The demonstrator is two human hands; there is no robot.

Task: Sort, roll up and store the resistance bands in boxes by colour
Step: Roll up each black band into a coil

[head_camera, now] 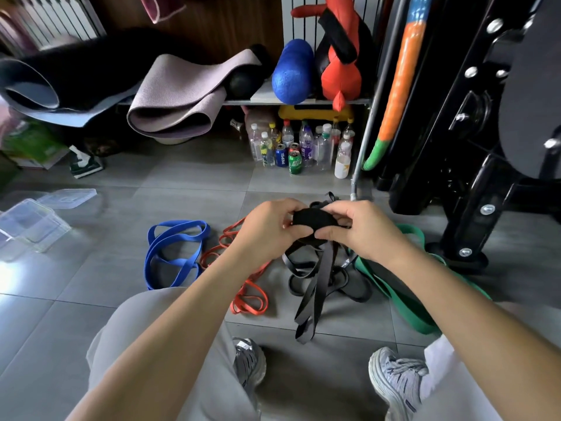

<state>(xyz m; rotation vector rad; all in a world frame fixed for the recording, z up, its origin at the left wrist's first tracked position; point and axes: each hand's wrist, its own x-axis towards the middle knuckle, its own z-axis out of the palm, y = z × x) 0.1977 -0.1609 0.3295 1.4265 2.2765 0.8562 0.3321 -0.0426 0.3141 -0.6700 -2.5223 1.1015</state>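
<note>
Reaching forward over bent knees, both bare forearms converge above the grey tiled floor (91, 284). The left hand (267, 229) curls in from the left and the right hand (361, 229) from the right, thumbs low and fingers on top, both closed on a black rolled bundle (314, 220) pinched between them. Loose tails of the black resistance band (315, 287) hang from the underside of the roll and trail down to the floor toward the person's shoes, where more black loops lie tangled.

A blue band (173, 253) lies in loops on the tiles to the left of the hands, well apart from them. An orange-red band (243, 296) lies between the blue one and the black heap, partly hidden by the left forearm. A wide green band (403, 302) runs under the right forearm on the right side. Clear plastic boxes (30, 226) with a separate lid sit at the far left, well away from every band.
</note>
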